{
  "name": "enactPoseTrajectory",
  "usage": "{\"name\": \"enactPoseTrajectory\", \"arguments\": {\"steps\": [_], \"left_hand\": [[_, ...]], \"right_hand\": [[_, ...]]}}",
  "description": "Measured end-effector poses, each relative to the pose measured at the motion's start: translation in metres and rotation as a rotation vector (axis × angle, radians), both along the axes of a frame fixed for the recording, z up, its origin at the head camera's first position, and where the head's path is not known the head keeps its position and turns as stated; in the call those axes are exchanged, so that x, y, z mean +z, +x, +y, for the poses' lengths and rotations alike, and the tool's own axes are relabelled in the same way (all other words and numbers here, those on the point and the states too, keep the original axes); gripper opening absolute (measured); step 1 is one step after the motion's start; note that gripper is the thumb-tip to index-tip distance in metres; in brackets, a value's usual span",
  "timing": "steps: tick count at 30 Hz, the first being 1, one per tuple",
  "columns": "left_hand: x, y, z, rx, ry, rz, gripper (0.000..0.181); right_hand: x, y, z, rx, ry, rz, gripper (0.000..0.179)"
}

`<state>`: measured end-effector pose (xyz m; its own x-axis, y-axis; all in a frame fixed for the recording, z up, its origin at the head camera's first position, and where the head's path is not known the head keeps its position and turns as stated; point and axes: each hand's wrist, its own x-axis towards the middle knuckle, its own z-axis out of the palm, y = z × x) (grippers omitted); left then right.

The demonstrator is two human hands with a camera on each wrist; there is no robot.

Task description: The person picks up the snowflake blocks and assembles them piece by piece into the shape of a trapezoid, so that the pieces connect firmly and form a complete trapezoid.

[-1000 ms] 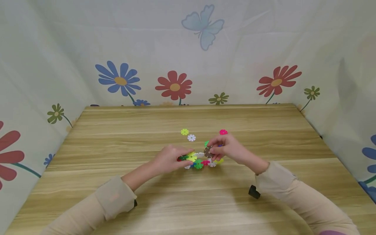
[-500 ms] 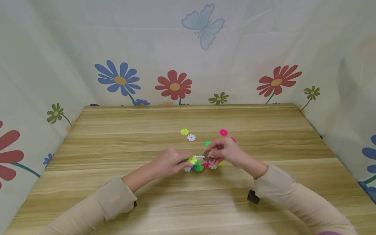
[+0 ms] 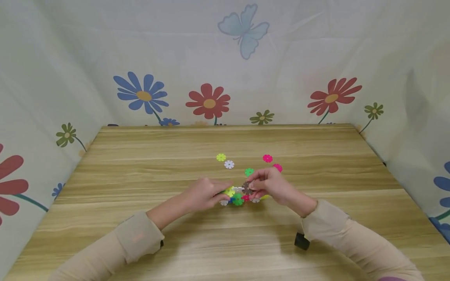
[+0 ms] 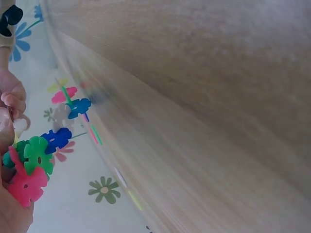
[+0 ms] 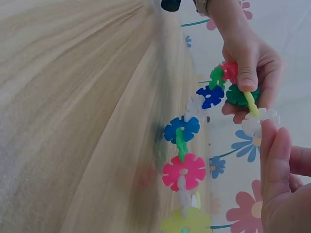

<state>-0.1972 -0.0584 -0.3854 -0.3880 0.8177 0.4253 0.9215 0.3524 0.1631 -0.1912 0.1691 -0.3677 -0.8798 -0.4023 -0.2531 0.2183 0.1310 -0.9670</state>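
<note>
My left hand (image 3: 200, 195) pinches one end of a chain of slotted flower-shaped plastic discs. At that end, the right wrist view shows a dark green disc (image 5: 236, 95) and a yellow disc (image 5: 251, 103) by the thumb, then a white disc (image 5: 260, 121). The rest of the chain hangs in a curve through a blue disc (image 5: 181, 129) and a pink disc (image 5: 184, 172). My right hand (image 3: 272, 185) pinches a brown disc (image 3: 247, 188) at the edge of the white disc. Fingers hide whether the two are joined.
Loose discs lie behind the hands on the wooden table (image 3: 140, 156): yellow (image 3: 220, 157), white (image 3: 229, 164), green (image 3: 249, 171) and two pink, one (image 3: 267, 158) farther back. A curtain with printed flowers (image 3: 209, 103) stands around the table.
Both hands have dipped slightly toward me with the chain. The right hand has brought the brown disc down and a little left, close against the white disc.
</note>
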Motion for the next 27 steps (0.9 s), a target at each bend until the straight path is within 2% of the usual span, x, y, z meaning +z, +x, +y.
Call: {"name": "enactPoseTrajectory", "arguments": {"steps": [5, 11, 15, 19, 27], "left_hand": [[0.001, 0.000, 0.001, 0.002, -0.023, 0.009, 0.034], [0.004, -0.002, 0.003, 0.046, -0.032, -0.077, 0.036], [0.004, -0.004, 0.006, 0.081, -0.048, -0.103, 0.038], [0.004, -0.003, 0.011, 0.104, -0.068, -0.099, 0.043], [0.004, -0.002, 0.015, 0.125, -0.035, -0.086, 0.040]], "right_hand": [[-0.001, 0.001, -0.002, -0.015, -0.002, -0.004, 0.021], [-0.004, -0.001, -0.002, -0.024, -0.010, -0.004, 0.022], [-0.004, -0.002, -0.002, -0.014, -0.037, -0.012, 0.023], [-0.002, -0.001, -0.006, 0.006, -0.054, -0.030, 0.026], [0.001, -0.001, -0.010, 0.001, -0.074, -0.054, 0.027]]}}
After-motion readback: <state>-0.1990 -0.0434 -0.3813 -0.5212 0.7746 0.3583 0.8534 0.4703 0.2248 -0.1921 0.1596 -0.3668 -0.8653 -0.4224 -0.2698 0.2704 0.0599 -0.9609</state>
